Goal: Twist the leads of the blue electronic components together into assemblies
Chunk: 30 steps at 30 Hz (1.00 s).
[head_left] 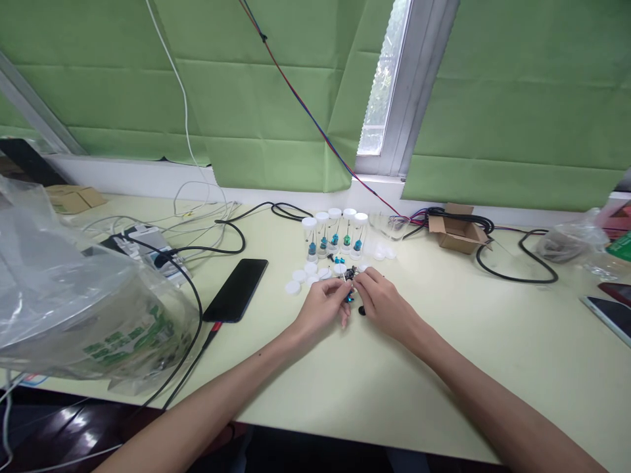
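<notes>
My left hand (325,303) and my right hand (383,301) meet over the table, thumbs and fingers pinched together at the tips. What they hold between them is too small to make out. A bit of shiny blue (350,298) shows below my left fingertips. By my right fingers lies a small black disc (362,311). Just beyond the hands are small black pieces (350,272), small blue pieces (338,261) and loose white caps (293,287). Behind these stands a row of several clear tubes (347,230) with white lids, each holding a blue or green piece and thin wire-like parts.
A black phone (236,289) lies left of the hands, near a large plastic bag (93,295). Black cables (244,243) cross the table's left side. At the back right sits an open cardboard box (457,233) among cables. Another phone (608,315) is at the right edge.
</notes>
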{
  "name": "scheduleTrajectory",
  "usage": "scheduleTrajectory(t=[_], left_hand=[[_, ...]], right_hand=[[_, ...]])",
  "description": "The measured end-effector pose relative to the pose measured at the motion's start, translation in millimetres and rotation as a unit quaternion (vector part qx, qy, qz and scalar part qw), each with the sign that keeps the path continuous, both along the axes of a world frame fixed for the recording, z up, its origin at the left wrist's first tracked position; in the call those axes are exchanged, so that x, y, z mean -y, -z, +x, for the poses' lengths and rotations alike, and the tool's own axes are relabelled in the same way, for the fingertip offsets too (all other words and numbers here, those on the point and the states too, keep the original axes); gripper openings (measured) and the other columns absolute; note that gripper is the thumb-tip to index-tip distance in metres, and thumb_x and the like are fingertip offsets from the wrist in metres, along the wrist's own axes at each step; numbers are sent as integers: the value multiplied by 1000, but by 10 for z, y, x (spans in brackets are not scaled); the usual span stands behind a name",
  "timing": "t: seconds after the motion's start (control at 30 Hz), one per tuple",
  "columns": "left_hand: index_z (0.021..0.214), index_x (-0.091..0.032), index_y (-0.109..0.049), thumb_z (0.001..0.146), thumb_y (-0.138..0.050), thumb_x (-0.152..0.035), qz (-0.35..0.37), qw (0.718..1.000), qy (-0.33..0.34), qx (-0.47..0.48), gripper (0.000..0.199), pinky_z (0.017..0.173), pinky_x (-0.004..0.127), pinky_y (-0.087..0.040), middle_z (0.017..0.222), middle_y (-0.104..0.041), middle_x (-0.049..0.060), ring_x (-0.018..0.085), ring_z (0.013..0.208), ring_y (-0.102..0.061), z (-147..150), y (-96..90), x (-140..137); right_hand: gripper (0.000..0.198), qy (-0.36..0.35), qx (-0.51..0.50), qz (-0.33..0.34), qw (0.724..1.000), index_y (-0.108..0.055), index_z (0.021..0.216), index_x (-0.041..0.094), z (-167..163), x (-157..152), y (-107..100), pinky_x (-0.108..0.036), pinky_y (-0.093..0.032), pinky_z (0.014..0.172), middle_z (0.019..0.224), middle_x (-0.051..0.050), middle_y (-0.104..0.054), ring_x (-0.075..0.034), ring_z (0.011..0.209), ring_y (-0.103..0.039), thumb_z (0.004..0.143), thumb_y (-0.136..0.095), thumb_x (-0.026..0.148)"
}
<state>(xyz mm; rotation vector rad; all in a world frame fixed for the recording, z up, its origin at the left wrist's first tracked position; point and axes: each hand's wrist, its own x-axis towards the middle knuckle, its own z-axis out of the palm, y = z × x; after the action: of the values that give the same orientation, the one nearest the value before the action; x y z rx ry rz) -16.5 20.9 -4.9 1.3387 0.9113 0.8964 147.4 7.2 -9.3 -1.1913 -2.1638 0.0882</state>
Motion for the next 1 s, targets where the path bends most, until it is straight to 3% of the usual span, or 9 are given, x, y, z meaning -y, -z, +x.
scheduleTrajectory(t=[0.17,0.63,1.0], left_hand=[[74,-15,-60,85,-63,-46,0,1000,-6,-6,34,41,23,-40,49,-53,-2,9,36,-49,6,-3,-1],[80,-14,-61,89,-58,-45,7,1000,9,-12,32,42,24,-40,52,-55,-1,10,38,-51,-6,10,-11],[84,-13,-61,90,-56,-43,-10,1000,24,5,31,44,23,-38,57,-56,-1,9,38,-49,-43,-48,-31]], right_hand=[[20,1,-1,7,1000,-52,89,19,-3,1,-2,-30,-45,69,88,-5,-50,-16,70,-52,98,-36,11],[19,-3,-22,-4,1000,-55,93,17,-6,12,-4,-32,-47,71,91,-7,-52,-17,73,-54,99,-38,13],[28,-13,-64,21,998,-56,113,18,11,-23,18,-34,-51,75,100,-11,-58,-21,84,-61,97,-37,9]])
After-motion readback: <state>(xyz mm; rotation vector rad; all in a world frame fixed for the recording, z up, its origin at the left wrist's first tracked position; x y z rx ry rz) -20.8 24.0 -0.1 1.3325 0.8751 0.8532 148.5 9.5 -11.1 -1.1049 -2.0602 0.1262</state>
